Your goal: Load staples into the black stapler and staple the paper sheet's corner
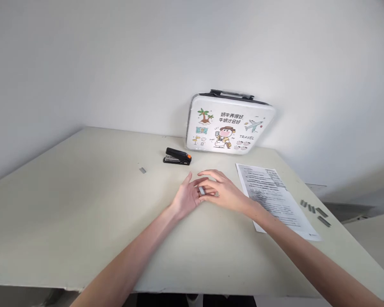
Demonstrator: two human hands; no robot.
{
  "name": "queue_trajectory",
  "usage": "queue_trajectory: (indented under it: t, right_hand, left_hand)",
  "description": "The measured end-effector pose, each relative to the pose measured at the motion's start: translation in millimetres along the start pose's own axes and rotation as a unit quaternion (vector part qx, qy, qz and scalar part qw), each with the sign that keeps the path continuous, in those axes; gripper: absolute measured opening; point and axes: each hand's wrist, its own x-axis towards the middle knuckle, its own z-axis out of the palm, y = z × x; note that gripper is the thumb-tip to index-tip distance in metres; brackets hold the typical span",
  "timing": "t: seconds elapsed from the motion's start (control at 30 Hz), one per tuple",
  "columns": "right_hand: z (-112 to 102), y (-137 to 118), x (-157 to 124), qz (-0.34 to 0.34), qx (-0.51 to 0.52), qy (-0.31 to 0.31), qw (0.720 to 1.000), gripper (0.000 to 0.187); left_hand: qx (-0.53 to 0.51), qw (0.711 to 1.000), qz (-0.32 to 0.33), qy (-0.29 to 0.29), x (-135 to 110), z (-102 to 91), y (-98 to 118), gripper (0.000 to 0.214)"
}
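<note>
My left hand (186,197) and my right hand (222,192) meet over the middle of the pale table (67,200). Between their fingertips sits a small grey strip of staples (201,190); both hands pinch it. A black stapler (177,156) with an orange tip lies just beyond the hands. A lone short staple strip (142,170) lies to the left of the stapler.
A white carry case (227,123) with cartoon prints leans on the wall at the back. A printed sheet of paper (273,198) lies to the right of my hands. Several staple strips (316,213) lie near the table's right edge.
</note>
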Motion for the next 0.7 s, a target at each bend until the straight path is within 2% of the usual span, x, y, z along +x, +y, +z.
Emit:
queue_trajectory:
  t: [0.13, 0.23, 0.37, 0.5, 0.6, 0.7]
  right_hand:
    - [-24.9, -5.2, -40.2, 0.040, -0.016, 0.033, 0.999, 0.024]
    - [-53.6, 5.9, -88.2, 0.094, -0.073, 0.060, 0.991, 0.022]
    - [-94.6, 47.4, -165.6, 0.170, -0.138, 0.107, 0.970, 0.026]
    - [-128.4, 100.5, -230.4, 0.250, -0.190, 0.184, 0.931, 0.036]
    - [-143.0, 135.6, -258.8, 0.340, -0.190, 0.233, 0.891, 0.042]
    - [-147.4, 162.3, -268.5, 0.446, -0.162, 0.246, 0.845, 0.046]
  left_hand:
    - [0.066, 0.997, -0.021, -0.024, -2.3, 6.6, -4.2, 0.065]
    - [0.106, 0.994, -0.021, -0.015, -1.7, 10.9, -2.9, 0.063]
    - [0.121, 0.993, -0.013, -0.002, 0.4, 14.3, 1.2, 0.058]
    - [0.127, 0.992, -0.008, 0.005, 2.9, 15.1, 2.9, 0.055]
    - [0.129, 0.992, -0.006, 0.013, 5.0, 15.2, 2.9, 0.052]
    - [0.131, 0.991, -0.003, 0.020, 6.2, 16.2, 3.2, 0.049]
